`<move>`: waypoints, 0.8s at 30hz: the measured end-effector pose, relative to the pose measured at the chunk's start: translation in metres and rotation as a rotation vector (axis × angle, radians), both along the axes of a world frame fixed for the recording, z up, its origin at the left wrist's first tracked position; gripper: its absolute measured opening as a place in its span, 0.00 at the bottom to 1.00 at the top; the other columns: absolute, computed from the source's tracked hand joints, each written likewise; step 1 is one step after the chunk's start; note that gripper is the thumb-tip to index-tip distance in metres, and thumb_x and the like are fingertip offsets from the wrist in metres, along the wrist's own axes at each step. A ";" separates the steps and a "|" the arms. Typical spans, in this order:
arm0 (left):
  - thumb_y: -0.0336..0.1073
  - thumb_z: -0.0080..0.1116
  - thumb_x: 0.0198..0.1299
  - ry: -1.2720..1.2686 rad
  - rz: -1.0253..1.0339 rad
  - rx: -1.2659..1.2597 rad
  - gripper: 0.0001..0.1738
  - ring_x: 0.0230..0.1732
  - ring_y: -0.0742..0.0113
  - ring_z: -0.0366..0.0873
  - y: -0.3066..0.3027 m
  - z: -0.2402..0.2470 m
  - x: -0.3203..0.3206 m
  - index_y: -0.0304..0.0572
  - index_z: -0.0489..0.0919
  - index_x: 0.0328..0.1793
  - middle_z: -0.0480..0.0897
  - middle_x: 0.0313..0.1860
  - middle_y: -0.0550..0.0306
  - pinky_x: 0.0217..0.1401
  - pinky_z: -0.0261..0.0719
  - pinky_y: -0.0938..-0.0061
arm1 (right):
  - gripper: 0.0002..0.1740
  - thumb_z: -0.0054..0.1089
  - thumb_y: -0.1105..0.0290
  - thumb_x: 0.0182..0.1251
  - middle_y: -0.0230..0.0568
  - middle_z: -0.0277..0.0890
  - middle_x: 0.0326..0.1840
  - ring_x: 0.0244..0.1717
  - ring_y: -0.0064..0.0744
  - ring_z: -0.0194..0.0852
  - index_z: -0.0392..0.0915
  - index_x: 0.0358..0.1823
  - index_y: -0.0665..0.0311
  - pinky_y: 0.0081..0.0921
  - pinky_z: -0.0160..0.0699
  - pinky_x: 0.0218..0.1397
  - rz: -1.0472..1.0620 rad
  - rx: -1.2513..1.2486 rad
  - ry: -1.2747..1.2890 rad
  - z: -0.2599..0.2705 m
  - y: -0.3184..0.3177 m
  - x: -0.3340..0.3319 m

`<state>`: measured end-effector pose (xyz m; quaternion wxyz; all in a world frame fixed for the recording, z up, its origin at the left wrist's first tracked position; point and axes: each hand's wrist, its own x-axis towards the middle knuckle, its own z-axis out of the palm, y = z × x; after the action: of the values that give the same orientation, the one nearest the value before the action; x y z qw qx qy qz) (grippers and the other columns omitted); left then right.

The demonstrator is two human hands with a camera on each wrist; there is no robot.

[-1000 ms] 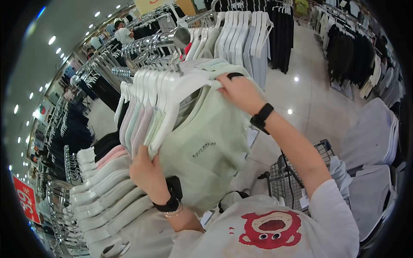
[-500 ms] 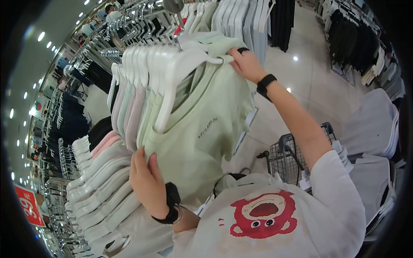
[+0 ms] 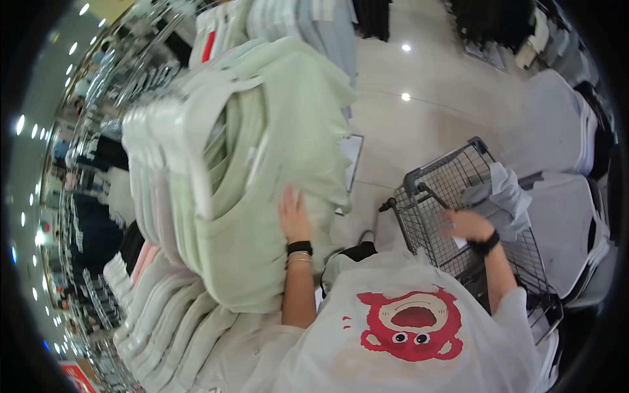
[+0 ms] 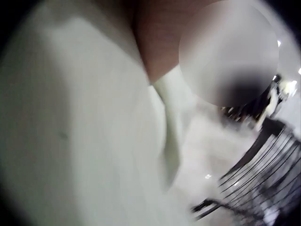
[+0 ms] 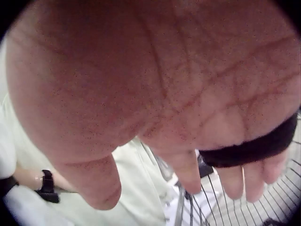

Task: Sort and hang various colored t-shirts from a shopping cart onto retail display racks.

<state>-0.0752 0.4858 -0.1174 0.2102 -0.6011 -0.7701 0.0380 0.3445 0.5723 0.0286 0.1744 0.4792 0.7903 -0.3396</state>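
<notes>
A pale green shirt (image 3: 295, 105) hangs frontmost on the rack, on a white hanger (image 3: 200, 131). My left hand (image 3: 295, 216), slightly blurred, lies against the front of this shirt with its fingers extended. In the left wrist view the shirt's fabric (image 4: 103, 141) fills much of the picture. My right hand (image 3: 470, 226) is over the wire shopping cart (image 3: 419, 209), away from the rack. Its fingers and thumb are spread with nothing between them in the right wrist view, where a black band (image 5: 254, 148) crosses the fingers. Grey clothing (image 3: 501, 200) lies in the cart.
Several hangers with white and grey garments (image 3: 157, 314) stand at the lower left. Stacked grey garments (image 3: 550, 124) are at the right. Tiled floor (image 3: 393, 124) runs between the racks, with dark clothes (image 3: 485, 26) at the back.
My right hand has let go of the shirt's shoulder and moved down right to the cart. The left has shifted right across the shirt's front. The view has turned toward the cart.
</notes>
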 end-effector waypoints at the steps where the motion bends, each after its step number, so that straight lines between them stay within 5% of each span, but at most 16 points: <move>1: 0.36 0.45 0.54 -0.220 0.061 -0.137 0.29 0.75 0.59 0.41 -0.014 -0.054 -0.020 0.54 0.67 0.66 0.50 0.74 0.52 0.73 0.32 0.57 | 0.36 0.59 0.47 0.53 0.61 0.74 0.43 0.46 0.58 0.73 0.66 0.56 0.67 0.41 0.71 0.49 -0.022 0.062 0.032 -0.015 -0.030 0.016; 2: 0.41 0.41 0.59 -0.291 0.210 -0.466 0.27 0.76 0.59 0.40 -0.033 -0.087 -0.028 0.54 0.66 0.67 0.49 0.75 0.53 0.74 0.27 0.57 | 0.36 0.60 0.48 0.52 0.62 0.75 0.41 0.44 0.58 0.73 0.66 0.57 0.67 0.42 0.71 0.48 -0.054 0.124 0.058 -0.029 -0.060 0.031; 3: 0.46 0.37 0.62 -0.319 0.327 -0.905 0.26 0.76 0.58 0.39 -0.041 -0.071 -0.019 0.55 0.66 0.67 0.49 0.75 0.53 0.73 0.21 0.57 | 0.37 0.60 0.49 0.52 0.62 0.75 0.40 0.43 0.58 0.74 0.65 0.57 0.67 0.43 0.72 0.46 -0.089 0.066 0.006 -0.030 -0.085 0.037; 5: 0.56 0.38 0.63 -0.118 0.303 -1.652 0.30 0.75 0.57 0.42 -0.062 -0.130 -0.031 0.56 0.60 0.70 0.47 0.75 0.61 0.74 0.36 0.56 | 0.37 0.61 0.50 0.52 0.60 0.75 0.36 0.40 0.57 0.75 0.64 0.58 0.67 0.44 0.73 0.42 -0.250 0.012 -0.018 -0.042 -0.134 0.046; 6: 0.56 0.38 0.63 -0.080 0.248 -1.653 0.30 0.75 0.57 0.42 -0.048 -0.161 -0.027 0.56 0.60 0.70 0.47 0.75 0.61 0.74 0.36 0.56 | 0.37 0.61 0.50 0.51 0.59 0.75 0.35 0.38 0.56 0.75 0.63 0.58 0.66 0.44 0.73 0.40 -0.369 0.015 0.007 -0.060 -0.157 0.051; 8: 0.54 0.41 0.61 -0.261 0.123 -1.489 0.28 0.67 0.52 0.53 -0.072 -0.226 -0.052 0.50 0.67 0.63 0.59 0.67 0.53 0.69 0.47 0.57 | 0.36 0.61 0.50 0.51 0.58 0.76 0.35 0.37 0.52 0.76 0.64 0.57 0.65 0.43 0.74 0.37 -0.462 0.172 -0.054 -0.079 -0.199 0.057; 11: 0.51 0.45 0.57 -0.576 -0.032 -1.248 0.26 0.56 0.43 0.71 -0.050 -0.290 -0.059 0.39 0.76 0.53 0.75 0.54 0.40 0.61 0.65 0.57 | 0.27 0.59 0.53 0.53 0.47 0.75 0.22 0.26 0.48 0.76 0.69 0.49 0.64 0.42 0.74 0.29 -0.557 0.256 -0.131 -0.098 -0.234 0.050; 13: 0.50 0.46 0.56 -0.685 0.009 -1.057 0.28 0.60 0.44 0.68 0.009 -0.172 0.003 0.42 0.72 0.58 0.71 0.60 0.41 0.62 0.64 0.55 | 0.18 0.56 0.56 0.56 0.43 0.73 0.17 0.21 0.45 0.75 0.71 0.41 0.61 0.41 0.73 0.25 -0.597 0.379 -0.165 -0.144 -0.246 0.043; 16: 0.49 0.51 0.55 -0.666 -0.207 -0.637 0.31 0.62 0.46 0.65 0.069 -0.070 0.064 0.43 0.66 0.63 0.63 0.66 0.45 0.62 0.62 0.50 | 0.10 0.51 0.60 0.59 0.41 0.72 0.14 0.18 0.42 0.74 0.69 0.28 0.59 0.39 0.71 0.21 -0.581 0.534 -0.198 -0.160 -0.235 0.035; 19: 0.41 0.58 0.52 -0.733 -0.322 -0.049 0.32 0.59 0.44 0.67 0.131 -0.048 0.044 0.40 0.64 0.63 0.66 0.63 0.45 0.64 0.62 0.54 | 0.12 0.53 0.60 0.58 0.42 0.72 0.15 0.20 0.43 0.74 0.70 0.28 0.61 0.39 0.70 0.22 -0.547 0.506 -0.164 -0.163 -0.228 0.038; 21: 0.34 0.60 0.51 -1.209 -0.169 0.282 0.32 0.57 0.42 0.68 0.163 -0.020 0.009 0.37 0.63 0.62 0.67 0.61 0.40 0.63 0.64 0.61 | 0.09 0.54 0.63 0.57 0.42 0.72 0.15 0.20 0.43 0.74 0.71 0.31 0.60 0.38 0.71 0.24 -0.514 0.503 -0.134 -0.164 -0.223 0.041; 24: 0.28 0.60 0.49 -1.121 0.114 0.313 0.31 0.56 0.41 0.68 0.182 -0.002 -0.026 0.35 0.63 0.60 0.67 0.59 0.36 0.62 0.65 0.64 | 0.11 0.56 0.64 0.56 0.43 0.72 0.17 0.21 0.43 0.74 0.71 0.37 0.62 0.38 0.72 0.25 -0.485 0.511 -0.152 -0.163 -0.209 0.041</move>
<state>-0.1014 0.6680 -0.1192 -0.1453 -0.4488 -0.7913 -0.3889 0.3860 0.3635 -0.1344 0.0216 0.7048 0.6978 -0.1261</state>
